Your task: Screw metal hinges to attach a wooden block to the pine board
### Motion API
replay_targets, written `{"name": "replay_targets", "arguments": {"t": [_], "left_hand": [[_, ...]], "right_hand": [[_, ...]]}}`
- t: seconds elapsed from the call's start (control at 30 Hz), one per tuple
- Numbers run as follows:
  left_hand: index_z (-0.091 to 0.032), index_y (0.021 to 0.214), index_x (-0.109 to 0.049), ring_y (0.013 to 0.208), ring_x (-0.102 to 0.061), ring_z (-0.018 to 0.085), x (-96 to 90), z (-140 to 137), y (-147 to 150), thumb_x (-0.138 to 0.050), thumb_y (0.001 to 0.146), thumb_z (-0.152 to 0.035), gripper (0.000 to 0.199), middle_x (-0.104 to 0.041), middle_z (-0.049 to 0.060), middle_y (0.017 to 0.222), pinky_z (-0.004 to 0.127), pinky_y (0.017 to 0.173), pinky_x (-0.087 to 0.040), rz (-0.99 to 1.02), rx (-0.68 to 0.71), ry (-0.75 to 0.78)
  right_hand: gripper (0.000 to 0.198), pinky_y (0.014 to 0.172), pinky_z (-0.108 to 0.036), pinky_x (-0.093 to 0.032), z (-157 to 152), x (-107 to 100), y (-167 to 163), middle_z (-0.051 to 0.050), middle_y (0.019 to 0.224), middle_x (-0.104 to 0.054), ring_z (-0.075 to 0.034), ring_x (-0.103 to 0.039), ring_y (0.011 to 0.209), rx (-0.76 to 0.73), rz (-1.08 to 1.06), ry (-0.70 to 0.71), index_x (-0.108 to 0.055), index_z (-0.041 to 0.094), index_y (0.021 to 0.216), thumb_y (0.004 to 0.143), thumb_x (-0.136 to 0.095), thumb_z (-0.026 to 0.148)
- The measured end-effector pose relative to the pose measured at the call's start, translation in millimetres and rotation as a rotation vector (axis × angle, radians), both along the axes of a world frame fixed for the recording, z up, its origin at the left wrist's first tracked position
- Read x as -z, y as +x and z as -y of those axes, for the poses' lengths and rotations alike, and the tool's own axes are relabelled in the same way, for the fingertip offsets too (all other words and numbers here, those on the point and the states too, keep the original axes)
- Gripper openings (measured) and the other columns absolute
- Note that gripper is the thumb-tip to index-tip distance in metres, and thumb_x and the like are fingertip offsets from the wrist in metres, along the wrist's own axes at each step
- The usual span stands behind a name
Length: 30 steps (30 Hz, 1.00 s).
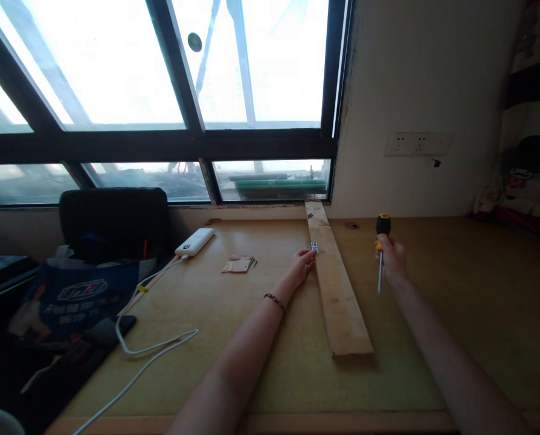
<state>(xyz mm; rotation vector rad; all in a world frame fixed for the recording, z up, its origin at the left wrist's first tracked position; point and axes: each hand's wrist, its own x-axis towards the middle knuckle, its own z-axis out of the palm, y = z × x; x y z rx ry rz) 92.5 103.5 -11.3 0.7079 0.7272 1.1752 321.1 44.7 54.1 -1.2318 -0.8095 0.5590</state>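
A long wooden board lies on the table, running away from me to the window sill. On its left edge sits a small silver metal hinge. The fingers of my left hand are closed at that edge, pinching the hinge against the board. To the right of the board, my right hand grips a screwdriver with a black and yellow handle. Its shaft points down, apart from the board and the hinge. Left of the board lie a small piece of cardboard and a few screws.
A white power bank with a white cable lies on the table's left side. Beyond the left edge stand a black chair and a blue bag. Wall sockets are at the back right.
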Motion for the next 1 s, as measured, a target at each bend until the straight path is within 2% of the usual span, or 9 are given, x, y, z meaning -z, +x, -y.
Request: {"name": "replay_targets", "arguments": {"t": [0.1, 0.2, 0.27, 0.4, 0.57, 0.8, 1.0], "left_hand": [[-0.013, 0.077, -0.056, 0.055, -0.055, 0.006, -0.6, -0.5, -0.8, -0.070, 0.067, -0.018, 0.018, -0.060, 0.002, 0.066, 0.016, 0.051, -0.042, 0.003, 0.022, 0.015], [-0.013, 0.077, -0.056, 0.058, -0.056, 0.007, 1.4, -2.0, -0.3, -0.069, 0.067, -0.018, 0.017, -0.061, 0.002, 0.069, 0.017, 0.054, -0.043, 0.019, 0.027, 0.016], [-0.013, 0.075, -0.056, 0.056, -0.055, 0.006, 4.6, -4.1, 0.5, -0.069, 0.067, -0.020, 0.017, -0.059, 0.001, 0.067, 0.017, 0.054, -0.042, -0.011, 0.029, 0.029], [-0.012, 0.072, -0.056, 0.052, -0.050, 0.005, 11.5, -8.4, 2.3, -0.067, 0.068, -0.027, 0.018, -0.053, -0.001, 0.062, 0.017, 0.050, -0.039, -0.091, 0.043, 0.077], [-0.013, 0.068, -0.053, 0.049, -0.047, 0.005, 12.9, -9.2, 4.1, -0.066, 0.068, -0.030, 0.021, -0.050, -0.002, 0.059, 0.018, 0.049, -0.038, -0.141, 0.026, 0.084], [-0.013, 0.077, -0.060, 0.065, -0.058, 0.011, 8.9, -3.9, 2.9, -0.063, 0.070, -0.029, 0.018, -0.061, 0.005, 0.074, 0.022, 0.060, -0.045, -0.136, 0.059, 0.124], [-0.013, 0.081, -0.060, 0.064, -0.060, 0.014, 6.9, -4.0, 0.4, -0.061, 0.071, -0.033, 0.022, -0.064, 0.008, 0.078, 0.025, 0.058, -0.048, -0.177, 0.105, 0.083]], "right_hand": [[0.026, 0.034, -0.017, -0.032, -13.9, -43.1, -25.4, 0.001, 0.064, -0.063, -0.006, -0.043, 0.038, -0.099, -0.175, 0.133, -0.052, 0.018, 0.074, 0.066, -0.063, 0.040], [0.025, 0.040, -0.017, -0.044, -23.5, -75.2, -49.9, -0.002, 0.069, -0.067, -0.009, -0.056, 0.049, -0.293, -0.202, 0.127, -0.052, 0.018, 0.076, 0.066, -0.066, 0.036], [0.024, 0.046, -0.020, -0.050, -26.9, -85.3, -60.3, -0.003, 0.071, -0.068, -0.012, -0.062, 0.056, -0.378, -0.167, 0.095, -0.053, 0.017, 0.076, 0.066, -0.068, 0.033], [0.025, 0.052, -0.023, -0.054, -32.3, -83.5, -67.0, -0.006, 0.075, -0.070, -0.016, -0.065, 0.064, -0.412, -0.013, 0.052, -0.055, 0.015, 0.075, 0.062, -0.073, 0.025], [0.029, 0.054, -0.027, -0.056, -43.4, -68.9, -68.3, -0.008, 0.078, -0.069, -0.018, -0.066, 0.066, -0.394, 0.107, 0.034, -0.056, 0.014, 0.077, 0.061, -0.074, 0.028], [0.029, 0.055, -0.028, -0.056, -47.3, -65.0, -70.6, -0.006, 0.078, -0.069, -0.018, -0.067, 0.067, -0.353, 0.129, 0.053, -0.055, 0.015, 0.078, 0.061, -0.073, 0.030], [0.032, 0.053, -0.027, -0.056, -45.5, -66.2, -71.4, -0.005, 0.076, -0.069, -0.018, -0.066, 0.066, -0.363, 0.130, 0.064, -0.053, 0.016, 0.079, 0.060, -0.074, 0.032]]}}
